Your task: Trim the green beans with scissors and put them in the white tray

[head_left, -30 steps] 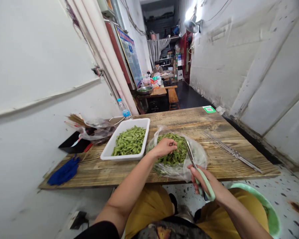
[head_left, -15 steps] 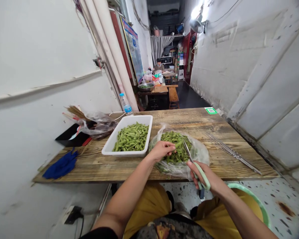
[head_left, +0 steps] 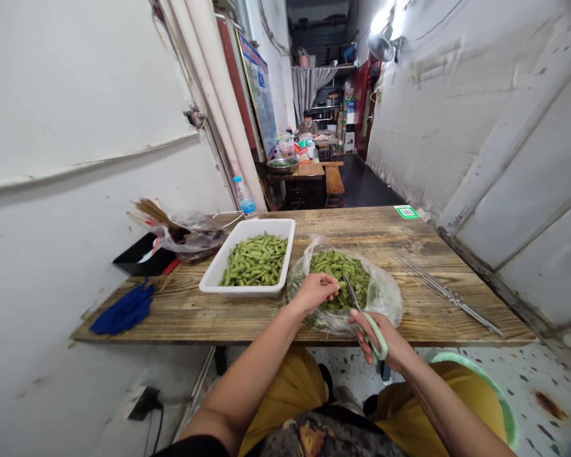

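Green soybean pods (head_left: 330, 263) fill an opened clear plastic bag (head_left: 385, 298) on the wooden table. Over the bag, my left hand (head_left: 318, 292) pinches a single soybean pod (head_left: 343, 287) at its fingertips. My right hand (head_left: 378, 333) is wrapped around the pale green handles of a pair of scissors (head_left: 379, 339). The scissors' metal blades point up and away, close beside the pinched pod; whether they touch it I cannot tell. Left of the bag stands a white plastic tub (head_left: 291, 254) with many more pods in it.
Metal skewers (head_left: 450, 293) lie at the table's right. To the left are a blue cloth (head_left: 124, 311), a black box (head_left: 145, 257) and a plastic bag of sticks (head_left: 195, 238). A water bottle (head_left: 245, 198) stands behind the tub. A green-rimmed basin (head_left: 507, 406) sits on the floor.
The scissors and my right hand have shifted left, bringing the blades nearer the pod in my left hand. The whole view has turned slightly.
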The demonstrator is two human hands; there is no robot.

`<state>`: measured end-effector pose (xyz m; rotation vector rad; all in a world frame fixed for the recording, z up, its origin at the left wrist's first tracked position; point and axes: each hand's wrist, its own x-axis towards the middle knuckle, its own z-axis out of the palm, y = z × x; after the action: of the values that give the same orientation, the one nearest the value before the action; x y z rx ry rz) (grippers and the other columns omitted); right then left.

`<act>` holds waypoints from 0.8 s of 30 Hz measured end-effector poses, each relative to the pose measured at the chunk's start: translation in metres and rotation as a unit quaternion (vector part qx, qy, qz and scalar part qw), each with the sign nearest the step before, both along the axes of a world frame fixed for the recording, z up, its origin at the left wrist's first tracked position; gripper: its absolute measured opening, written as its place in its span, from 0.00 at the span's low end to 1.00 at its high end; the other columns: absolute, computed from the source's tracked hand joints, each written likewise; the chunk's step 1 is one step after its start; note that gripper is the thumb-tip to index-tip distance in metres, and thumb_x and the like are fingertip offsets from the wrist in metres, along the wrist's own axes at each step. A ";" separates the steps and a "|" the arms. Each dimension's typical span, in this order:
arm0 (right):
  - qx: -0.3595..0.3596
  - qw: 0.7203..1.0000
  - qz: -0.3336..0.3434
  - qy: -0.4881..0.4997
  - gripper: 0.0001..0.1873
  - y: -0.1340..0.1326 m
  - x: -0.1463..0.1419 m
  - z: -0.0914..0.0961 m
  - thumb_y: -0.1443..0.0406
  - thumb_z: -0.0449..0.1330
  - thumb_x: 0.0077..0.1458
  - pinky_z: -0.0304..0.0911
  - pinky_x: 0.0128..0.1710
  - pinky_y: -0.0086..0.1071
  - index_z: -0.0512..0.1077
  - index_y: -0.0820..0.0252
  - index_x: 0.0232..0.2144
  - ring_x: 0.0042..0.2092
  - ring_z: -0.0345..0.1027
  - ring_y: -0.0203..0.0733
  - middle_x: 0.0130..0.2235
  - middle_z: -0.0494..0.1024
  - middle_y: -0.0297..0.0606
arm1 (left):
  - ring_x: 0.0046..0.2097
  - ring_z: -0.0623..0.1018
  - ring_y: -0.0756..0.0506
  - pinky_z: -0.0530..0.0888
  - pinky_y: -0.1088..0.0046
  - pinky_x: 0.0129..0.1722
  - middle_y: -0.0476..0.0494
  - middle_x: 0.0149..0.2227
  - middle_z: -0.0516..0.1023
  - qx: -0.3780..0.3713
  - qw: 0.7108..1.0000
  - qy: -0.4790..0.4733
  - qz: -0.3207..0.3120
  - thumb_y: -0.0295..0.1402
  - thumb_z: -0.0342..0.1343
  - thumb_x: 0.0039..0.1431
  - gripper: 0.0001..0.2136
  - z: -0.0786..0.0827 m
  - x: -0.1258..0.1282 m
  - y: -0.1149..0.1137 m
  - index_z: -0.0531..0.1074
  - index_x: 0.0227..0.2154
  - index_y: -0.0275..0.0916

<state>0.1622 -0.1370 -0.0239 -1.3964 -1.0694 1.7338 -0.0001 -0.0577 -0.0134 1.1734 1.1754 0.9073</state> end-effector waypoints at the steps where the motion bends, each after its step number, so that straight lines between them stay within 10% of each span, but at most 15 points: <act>1: -0.003 1.000 -0.005 0.009 0.22 -0.001 0.001 -0.002 0.46 0.58 0.47 0.54 0.08 0.23 0.62 0.58 0.28 0.12 0.52 0.28 0.15 0.61 0.22 | 0.19 0.65 0.56 0.60 0.80 0.20 0.52 0.18 0.70 0.011 1.000 0.003 0.015 0.31 0.62 0.42 0.08 -0.002 0.001 -0.001 0.72 0.24 0.33; 15: 0.112 0.990 0.023 -0.079 0.25 -0.018 0.010 -0.014 0.47 0.57 0.49 0.54 0.10 0.24 0.64 0.59 0.41 0.13 0.53 0.30 0.15 0.59 0.21 | 0.21 0.66 0.57 0.49 0.82 0.17 0.46 0.23 0.72 -0.034 0.969 -0.243 0.040 0.41 0.66 0.38 0.18 -0.010 0.016 -0.009 0.68 0.26 0.32; 24: 0.206 0.940 0.109 -0.250 0.21 -0.004 0.039 0.006 0.50 0.57 0.51 0.62 0.22 0.29 0.70 0.59 0.40 0.21 0.64 0.38 0.18 0.68 0.28 | 0.19 0.60 0.57 0.55 0.78 0.20 0.46 0.22 0.75 0.020 1.000 -0.021 0.012 0.42 0.63 0.43 0.16 -0.012 0.011 -0.014 0.77 0.26 0.31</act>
<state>0.2014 -0.1408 -0.0182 -1.5141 -1.8047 1.2051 0.0111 -0.0722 -0.0255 1.1680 1.1434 0.9725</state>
